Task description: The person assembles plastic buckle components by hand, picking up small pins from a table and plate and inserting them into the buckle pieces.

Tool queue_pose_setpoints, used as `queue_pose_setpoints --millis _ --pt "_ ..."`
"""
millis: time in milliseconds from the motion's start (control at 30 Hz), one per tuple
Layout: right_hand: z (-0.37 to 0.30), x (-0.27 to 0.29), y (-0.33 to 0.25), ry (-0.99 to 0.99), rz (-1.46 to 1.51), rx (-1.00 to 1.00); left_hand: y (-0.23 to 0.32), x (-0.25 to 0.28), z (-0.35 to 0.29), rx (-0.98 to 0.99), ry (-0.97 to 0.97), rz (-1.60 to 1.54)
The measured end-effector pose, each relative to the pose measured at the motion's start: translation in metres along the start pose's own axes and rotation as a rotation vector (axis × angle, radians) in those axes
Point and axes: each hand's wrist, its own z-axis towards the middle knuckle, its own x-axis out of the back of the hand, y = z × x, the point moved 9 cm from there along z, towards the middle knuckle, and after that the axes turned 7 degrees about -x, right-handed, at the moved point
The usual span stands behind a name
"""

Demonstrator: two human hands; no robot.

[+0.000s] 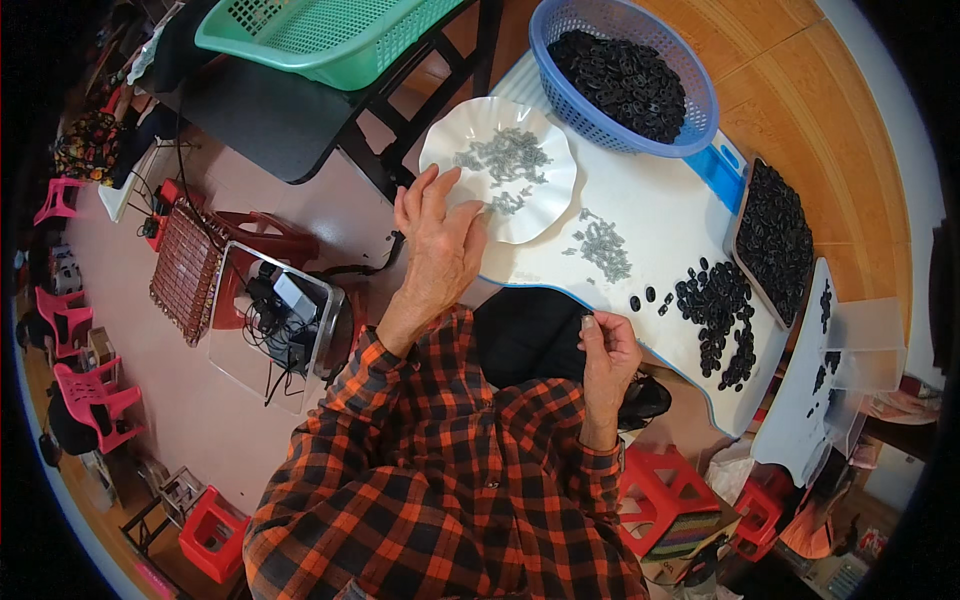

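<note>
My left hand (432, 245) reaches over the left rim of a white plate (548, 212) with a wavy edge. Its fingers are apart, and I see nothing between them. Small translucent grey pieces (512, 155) lie in the plate, some close to my thumb. A loose pile of similar grey pieces (602, 250) rests on the white tabletop (650, 205). My right hand (610, 352) is closed in a pinch just off the table's near edge; what its fingertips hold is too small to make out. Black oval pieces (712, 305) are spread on the table, a few lying apart toward that hand.
A blue basket (542, 65) heaped with black pieces stands at the far side. A tray (738, 240) of black pieces sits at the right. Left are a green basket (350, 62), a black table (262, 120) and a clear bin (330, 325) of cables. Red stools (660, 490) stand nearby.
</note>
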Motion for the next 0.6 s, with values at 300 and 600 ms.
queue_pose_setpoints --millis 300,600 --pt "0.0 -0.003 0.002 -0.037 -0.014 0.016 0.001 -0.002 0.008 -0.026 -0.013 0.018" --pt "0.0 -0.003 0.009 -0.045 -0.028 0.007 0.016 -0.026 0.014 -0.131 -0.201 -0.018"
